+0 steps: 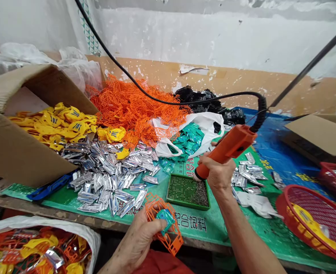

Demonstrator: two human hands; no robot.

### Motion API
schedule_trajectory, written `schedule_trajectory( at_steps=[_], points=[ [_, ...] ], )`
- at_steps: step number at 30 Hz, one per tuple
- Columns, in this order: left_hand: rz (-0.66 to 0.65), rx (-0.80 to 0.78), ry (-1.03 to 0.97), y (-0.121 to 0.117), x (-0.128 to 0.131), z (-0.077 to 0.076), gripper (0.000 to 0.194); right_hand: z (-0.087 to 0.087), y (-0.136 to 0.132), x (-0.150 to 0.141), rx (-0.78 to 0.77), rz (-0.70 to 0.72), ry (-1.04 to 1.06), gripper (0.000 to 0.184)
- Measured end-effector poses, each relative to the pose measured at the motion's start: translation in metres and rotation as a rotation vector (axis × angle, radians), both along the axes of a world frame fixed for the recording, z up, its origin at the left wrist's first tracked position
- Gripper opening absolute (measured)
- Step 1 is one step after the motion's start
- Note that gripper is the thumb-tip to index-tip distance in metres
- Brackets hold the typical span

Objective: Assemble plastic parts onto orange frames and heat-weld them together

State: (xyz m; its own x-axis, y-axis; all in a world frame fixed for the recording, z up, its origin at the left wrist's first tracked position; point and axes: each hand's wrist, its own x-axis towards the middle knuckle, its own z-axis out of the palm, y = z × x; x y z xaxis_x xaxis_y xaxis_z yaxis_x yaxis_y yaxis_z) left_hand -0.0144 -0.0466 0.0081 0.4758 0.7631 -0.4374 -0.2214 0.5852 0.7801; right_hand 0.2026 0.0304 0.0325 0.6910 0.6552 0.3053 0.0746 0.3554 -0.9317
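Observation:
My left hand [141, 232] is closed on an orange plastic frame [172, 243], near the table's front edge. A translucent green plastic piece [165, 219] lies against that frame, with my thumb pressing on it. My right hand [221, 173] grips an orange electric screwdriver [228, 146], its black cable rising from the back end. The screwdriver's tip points down at a green tray [182, 205] holding many small screws [201, 194]; whether the tip touches a screw I cannot tell.
Silver metal pieces [108, 190] lie heaped left of the tray, with yellow parts [62, 121] in a cardboard box [28, 152] behind. Orange frames [133, 102] are piled at the back. A white bag [213, 133] holds green pieces. Red baskets [288, 213] stand right; a filled sack [93, 232] sits lower left.

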Motion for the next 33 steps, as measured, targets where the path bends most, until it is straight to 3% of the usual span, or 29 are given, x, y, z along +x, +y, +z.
schedule_trajectory(
  at_steps=[6, 16, 27, 33],
  points=[
    [-0.007, 0.006, -0.031, 0.001, 0.000, -0.003, 0.027, -0.001, 0.001, 0.000, 0.007, -0.006, -0.002, 0.025],
    [0.013, -0.029, -0.021, 0.001, 0.002, -0.004, 0.032, -0.001, -0.002, -0.001, 0.007, -0.010, -0.021, 0.035],
    [0.052, -0.005, -0.054, -0.001, 0.000, -0.013, 0.028, -0.004, -0.002, 0.000, 0.027, -0.019, -0.054, 0.018],
    [0.079, -0.021, -0.043, -0.001, 0.000, -0.013, 0.028, 0.007, -0.006, 0.001, 0.064, 0.005, -0.009, 0.022]
  ],
)
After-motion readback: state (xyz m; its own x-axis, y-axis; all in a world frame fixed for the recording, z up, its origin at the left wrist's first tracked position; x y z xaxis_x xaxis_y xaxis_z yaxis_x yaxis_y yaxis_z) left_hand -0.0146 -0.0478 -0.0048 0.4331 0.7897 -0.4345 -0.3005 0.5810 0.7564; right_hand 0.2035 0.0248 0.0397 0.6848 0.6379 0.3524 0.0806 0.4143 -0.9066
